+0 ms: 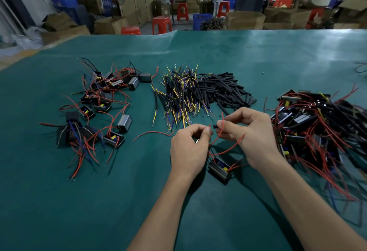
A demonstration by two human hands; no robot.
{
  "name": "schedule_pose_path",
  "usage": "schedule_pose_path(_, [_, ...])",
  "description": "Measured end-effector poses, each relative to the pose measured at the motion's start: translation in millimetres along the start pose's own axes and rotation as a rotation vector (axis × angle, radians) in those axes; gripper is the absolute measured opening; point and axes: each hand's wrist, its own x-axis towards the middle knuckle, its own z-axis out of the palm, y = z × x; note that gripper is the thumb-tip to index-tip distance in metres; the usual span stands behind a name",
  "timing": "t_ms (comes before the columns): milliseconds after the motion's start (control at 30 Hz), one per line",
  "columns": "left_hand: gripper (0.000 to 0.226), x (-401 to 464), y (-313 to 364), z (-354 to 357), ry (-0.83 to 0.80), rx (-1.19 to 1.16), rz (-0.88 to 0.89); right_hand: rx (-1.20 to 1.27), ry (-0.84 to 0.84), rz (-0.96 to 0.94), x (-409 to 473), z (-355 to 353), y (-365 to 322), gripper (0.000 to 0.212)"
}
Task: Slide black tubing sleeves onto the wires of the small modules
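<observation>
A small black module (pixel 220 169) with a yellow part inside lies on the green mat between my wrists. Red wires (pixel 228 150) curve up from it to my fingers. My right hand (pixel 251 131) pinches a short black tubing sleeve (pixel 215 126), whose open end points left. My left hand (pixel 190 145) pinches the tip of a red wire just left of the sleeve's mouth. Wire tip and sleeve are almost touching. A pile of loose black sleeves (pixel 224 90) lies beyond my hands.
A heap of modules with red wires (pixel 317 123) sits at the right. More modules (pixel 99 102) are scattered at the left. A bundle of yellow and purple sleeved wires (pixel 180 96) lies at centre. Boxes, red stools and people are beyond the table's far edge.
</observation>
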Motion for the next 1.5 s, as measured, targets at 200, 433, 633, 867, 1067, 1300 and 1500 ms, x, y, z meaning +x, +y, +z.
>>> schedule_pose_path(200, [0.025,0,2,0,-0.005,-0.016,0.003,0.055,0.011,0.001,-1,0,-3,0.023])
schedule_pose_path(433, [0.025,0,0,1,0.004,-0.002,-0.017,0.033,-0.015,-0.017,-1,-1,-5,0.024])
schedule_pose_path(633, [0.026,0,1,1,-0.01,0.008,-0.009,-0.02,-0.007,-0.04,-2,1,-3,0.025])
schedule_pose_path(867, [0.023,0,0,0,-0.034,0.007,0.002,-0.174,-0.002,-0.115,-1,-1,-1,0.023])
schedule_pose_path(1067, [0.018,-1,-1,0,-0.056,0.017,0.03,-0.206,-0.03,-0.144,0,-4,-2,0.019])
schedule_pose_path(1300, [0.017,2,-5,1,-0.12,0.005,0.036,-0.236,-0.048,-0.174,2,-8,-5,0.018])
schedule_pose_path(1500, [0.019,3,-7,1,-0.13,0.004,0.032,-0.269,0.018,-0.174,1,-6,1,0.018])
